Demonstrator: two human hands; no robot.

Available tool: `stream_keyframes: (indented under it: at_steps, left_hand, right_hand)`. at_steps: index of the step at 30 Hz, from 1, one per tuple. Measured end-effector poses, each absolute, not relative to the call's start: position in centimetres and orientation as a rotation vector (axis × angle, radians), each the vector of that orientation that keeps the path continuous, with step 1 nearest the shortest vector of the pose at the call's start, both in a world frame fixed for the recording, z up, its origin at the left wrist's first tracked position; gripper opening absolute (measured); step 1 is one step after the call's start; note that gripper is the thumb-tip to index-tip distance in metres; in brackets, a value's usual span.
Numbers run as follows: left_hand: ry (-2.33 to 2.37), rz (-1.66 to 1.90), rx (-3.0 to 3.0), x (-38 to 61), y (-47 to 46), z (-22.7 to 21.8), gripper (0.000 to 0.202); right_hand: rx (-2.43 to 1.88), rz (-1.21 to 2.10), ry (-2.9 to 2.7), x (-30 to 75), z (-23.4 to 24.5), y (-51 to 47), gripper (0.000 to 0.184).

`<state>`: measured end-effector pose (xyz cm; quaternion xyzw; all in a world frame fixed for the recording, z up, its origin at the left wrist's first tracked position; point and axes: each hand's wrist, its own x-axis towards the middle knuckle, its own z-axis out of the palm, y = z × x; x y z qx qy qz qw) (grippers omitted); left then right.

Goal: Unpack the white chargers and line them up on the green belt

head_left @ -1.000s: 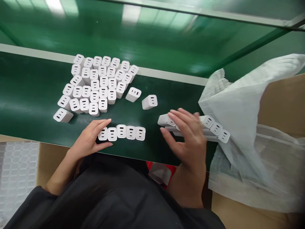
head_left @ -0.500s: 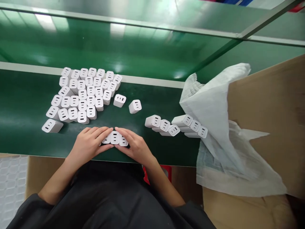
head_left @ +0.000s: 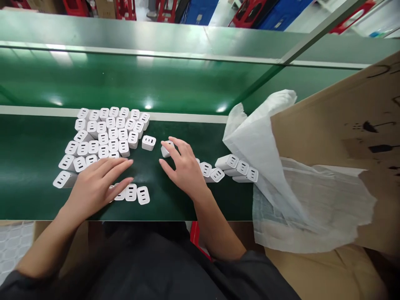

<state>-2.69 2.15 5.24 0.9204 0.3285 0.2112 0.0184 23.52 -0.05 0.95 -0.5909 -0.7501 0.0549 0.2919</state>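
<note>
My left hand is open, palm down with fingers stretched out, over the left part of a short row of white USB chargers near the bench's front edge. It hides some of that row; the rightmost charger stands slightly apart and tilted. Fingers and thumb spread, my right hand is at a single white charger, partly covering it. Whether the fingertips touch it I cannot tell. To its left stands another lone charger. A large cluster of upright chargers fills the bench's left side.
More chargers lie leaning in rows at the right, some behind my right hand. Beyond them, a white plastic sheet hangs over a cardboard box. A green panel with a metal rail rises behind the green bench.
My hands have parted from the row of chargers they were closed around. My right hand has moved right and forward to the lone charger; the left has shifted left. The view has tilted up.
</note>
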Motion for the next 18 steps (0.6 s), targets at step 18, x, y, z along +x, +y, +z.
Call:
stream_keyframes:
  at_steps: [18]
  left_hand:
    - [0.935,-0.251,2.561,7.6,8.9,4.5,0.054]
  right_hand:
    - [-1.589,0.139,-2.118,25.5,0.2,-4.8,0.054]
